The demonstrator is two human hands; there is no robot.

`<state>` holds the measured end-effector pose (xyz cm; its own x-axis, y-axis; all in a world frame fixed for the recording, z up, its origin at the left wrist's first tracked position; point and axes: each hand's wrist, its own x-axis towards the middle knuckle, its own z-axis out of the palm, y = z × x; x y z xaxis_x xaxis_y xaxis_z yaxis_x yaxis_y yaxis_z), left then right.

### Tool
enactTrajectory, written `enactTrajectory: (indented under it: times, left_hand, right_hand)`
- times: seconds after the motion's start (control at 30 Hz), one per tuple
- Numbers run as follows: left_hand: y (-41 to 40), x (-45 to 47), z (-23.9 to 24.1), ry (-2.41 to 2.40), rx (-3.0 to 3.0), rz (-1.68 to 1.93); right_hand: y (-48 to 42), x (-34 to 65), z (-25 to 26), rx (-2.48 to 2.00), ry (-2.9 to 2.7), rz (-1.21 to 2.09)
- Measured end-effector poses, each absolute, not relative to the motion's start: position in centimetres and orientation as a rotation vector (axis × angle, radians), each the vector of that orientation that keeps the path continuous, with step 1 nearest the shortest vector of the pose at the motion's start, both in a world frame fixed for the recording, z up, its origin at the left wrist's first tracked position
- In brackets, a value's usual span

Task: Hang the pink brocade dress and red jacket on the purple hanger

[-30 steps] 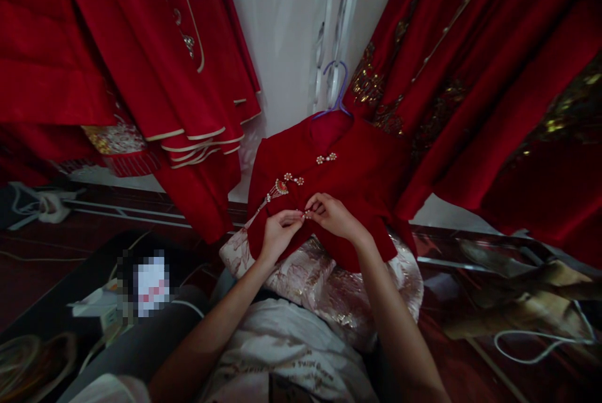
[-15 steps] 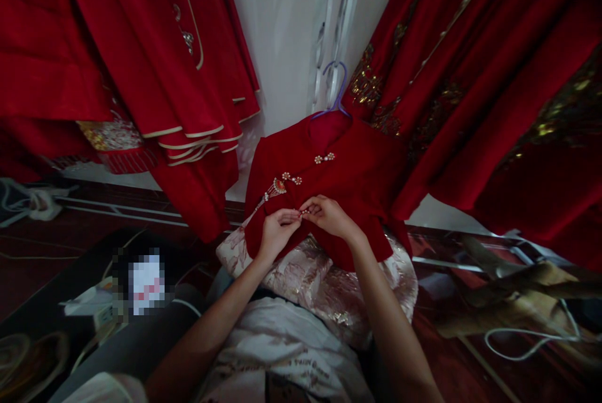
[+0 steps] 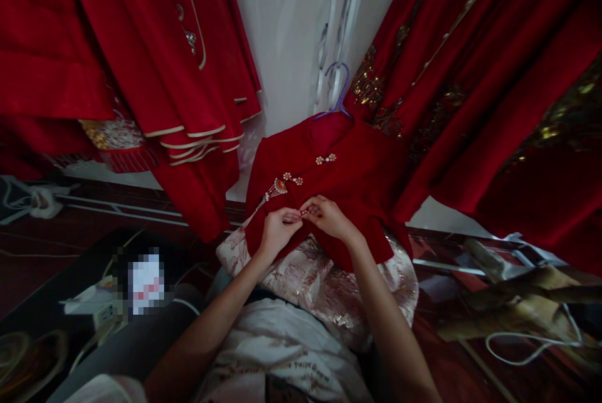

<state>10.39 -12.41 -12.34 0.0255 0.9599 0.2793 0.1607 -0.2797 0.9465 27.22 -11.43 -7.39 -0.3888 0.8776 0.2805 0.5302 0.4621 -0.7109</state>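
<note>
A red jacket (image 3: 362,171) on a purple hanger (image 3: 342,91) lies over my lap, above shiny pale brocade fabric (image 3: 305,274). Both hands meet at the jacket's front, around a small beaded clasp (image 3: 305,212) that is partly hidden by fingertips. My left hand (image 3: 278,229) pinches its left end; my right hand (image 3: 328,217) pinches the right end. Higher on the jacket sit a flower-shaped beaded clasp (image 3: 326,159) and another clasp (image 3: 292,178). From the latter hangs a fan-shaped tassel ornament (image 3: 279,187).
Red garments with cream piping (image 3: 188,96) hang at left, and red garments with gold embroidery (image 3: 470,108) hang at right. A power strip (image 3: 96,306) and a blurred-out lit screen (image 3: 147,284) lie at lower left. A white cable (image 3: 531,353) loops at lower right.
Both hands stay at the clasp with almost no movement. The whole view has shifted very slightly.
</note>
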Motion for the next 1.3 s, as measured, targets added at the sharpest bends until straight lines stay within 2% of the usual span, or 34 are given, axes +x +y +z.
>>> enactTrajectory:
  times: [0.5,0.63,0.83,1.13,1.3]
  left_hand:
    - [-12.7,10.0,-12.1,1.193,1.651,1.319]
    - [-12.5,9.3,-10.8,1.185,1.733,1.270]
    - [-12.4,7.5,-8.2,1.388,1.719,1.516]
    - [-13.4,8.6,-10.4,1.283,1.973,1.218]
    - [-13.5,8.8,-10.4,1.285,1.993,1.201]
  right_hand:
    - [-11.4,27.3,-7.3,-1.156,-2.078,0.725]
    - [-11.8,28.6,-5.7,-1.181,-2.053,0.722]
    - [-13.5,32.1,-2.2,-1.243,-1.924,0.633]
    - [-14.7,30.2,-1.8,-1.209,-2.056,0.908]
    - [-14.4,29.9,-2.2,-1.230,-2.058,0.875]
